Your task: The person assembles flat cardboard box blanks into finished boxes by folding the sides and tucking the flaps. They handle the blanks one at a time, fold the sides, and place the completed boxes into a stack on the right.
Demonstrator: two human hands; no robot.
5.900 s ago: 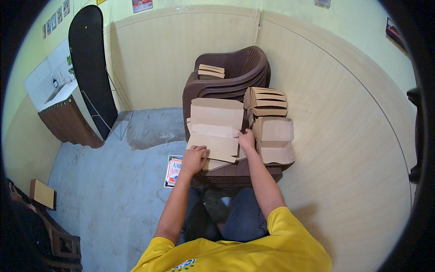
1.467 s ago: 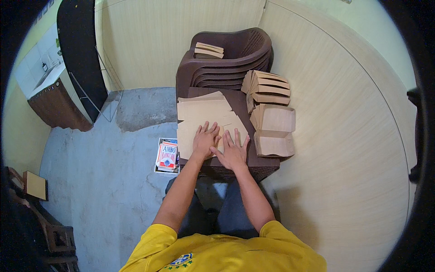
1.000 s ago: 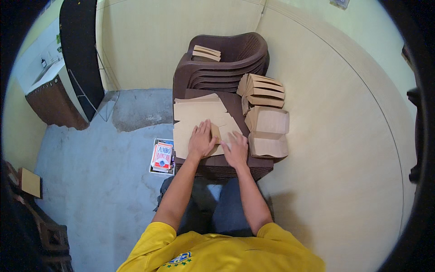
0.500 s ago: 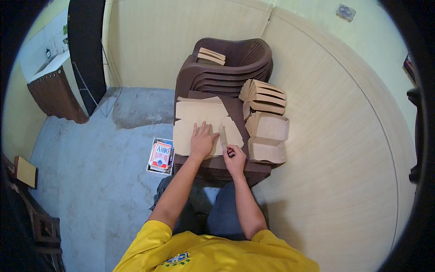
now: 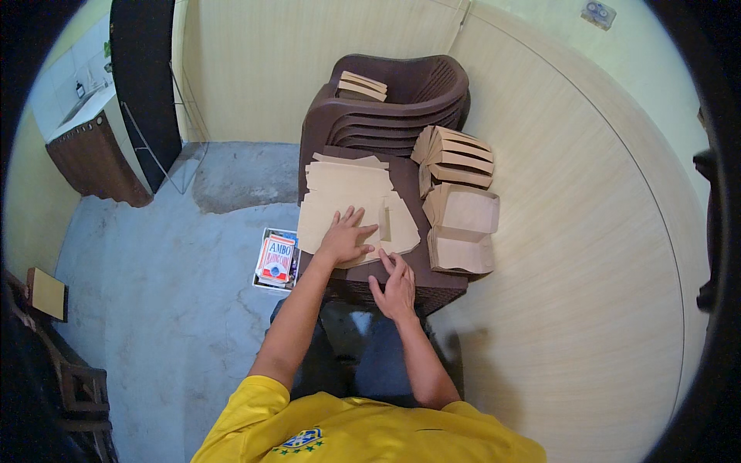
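A flat tan cardboard sheet (image 5: 332, 181) with notched edges lies on the seat of a stack of brown plastic chairs (image 5: 405, 174). My left hand (image 5: 345, 238) rests on it, open, fingers spread and palm down. A narrow flap or strip (image 5: 387, 221) shows near the sheet's right side; whether it is joined to the sheet I cannot tell. My right hand (image 5: 397, 287) is at the near edge, open, with its fingers apart and the fingertips at the cardboard near the strip's lower end. I see nothing held in it.
Right of the sheet sit folded cardboard pieces (image 5: 461, 158) and a stack of open cardboard trays (image 5: 463, 251). More folded cardboard (image 5: 363, 85) lies on the top chair. A white box (image 5: 266, 284) with a card pack stands on the floor at left. A wood-panelled wall (image 5: 579, 231) borders the right.
My right hand has let go of the narrow strip and drawn back toward me, its fingers opening. My left hand stays on the sheet, with its fingers shifted slightly. The whole view has moved a little.
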